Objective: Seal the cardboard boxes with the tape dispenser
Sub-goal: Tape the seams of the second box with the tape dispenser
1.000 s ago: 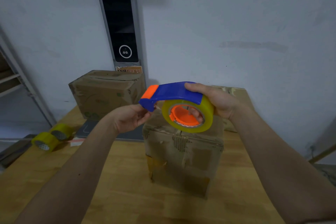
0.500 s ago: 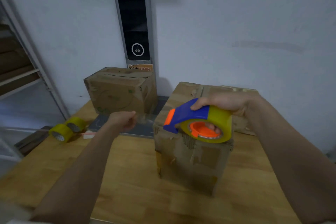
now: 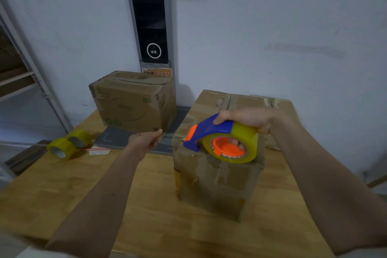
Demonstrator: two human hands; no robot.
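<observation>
A worn cardboard box (image 3: 217, 180) stands on the wooden table (image 3: 146, 205) right of centre. My right hand (image 3: 247, 118) grips the blue and orange tape dispenser (image 3: 206, 130), fingers through the orange hub of its yellow tape roll (image 3: 247, 140). The dispenser sits at the box's near top edge, its mouth pointing left. My left hand (image 3: 145, 141) is left of the box with curled fingers, pinching the clear tape end drawn from the mouth; the strip is barely visible. A second closed box (image 3: 129, 107) stands at the back left.
Two spare yellow tape rolls (image 3: 67, 146) and a paper scrap (image 3: 98, 150) lie at the table's left. A tall grey panel device (image 3: 150, 16) rises at the wall on a grey base (image 3: 117, 138). More cardboard (image 3: 280, 109) lies behind the near box. Shelving (image 3: 23, 81) stands far left.
The dispenser came down from mid-air to the near box's top edge. My left hand drew away from its mouth to the left.
</observation>
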